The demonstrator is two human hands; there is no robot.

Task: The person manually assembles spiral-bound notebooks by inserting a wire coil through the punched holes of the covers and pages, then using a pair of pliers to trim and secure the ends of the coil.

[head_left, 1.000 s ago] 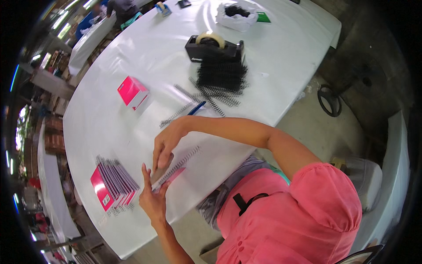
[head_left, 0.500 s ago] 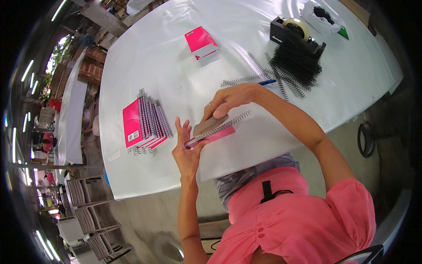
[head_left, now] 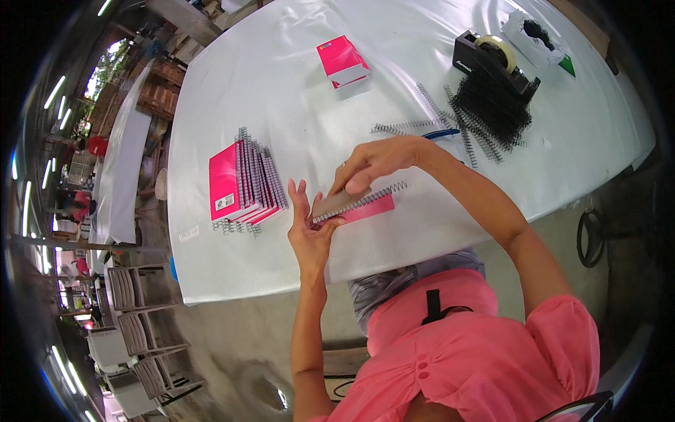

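A small spiral notebook (head_left: 371, 209) with a pink cover is tilted up over the near part of the white table. Its brown board (head_left: 329, 205) faces away from me. A dark wire coil (head_left: 383, 191) runs along its upper edge, its right end standing out past the cover. My left hand (head_left: 311, 228) grips the notebook's left end between thumb and fingers, other fingers raised. From above, my right hand (head_left: 373, 167) closes on the board, thumb against it near the coil. How far the coil is threaded under my left fingers is hidden.
Left of my hands lies a stack of pink spiral notebooks (head_left: 226, 184). Farther back sits a pink block of booklets (head_left: 342, 60). Loose coils (head_left: 404, 127), a blue pen (head_left: 441, 133), a black coil pile (head_left: 492, 109), a tape dispenser (head_left: 464, 53) and a white bag (head_left: 529, 41) lie right.
The whole view has shifted, so the table's things appear farther right and slightly higher. The coil's right end stands out less past the pink cover. Both hands keep their hold on the notebook.
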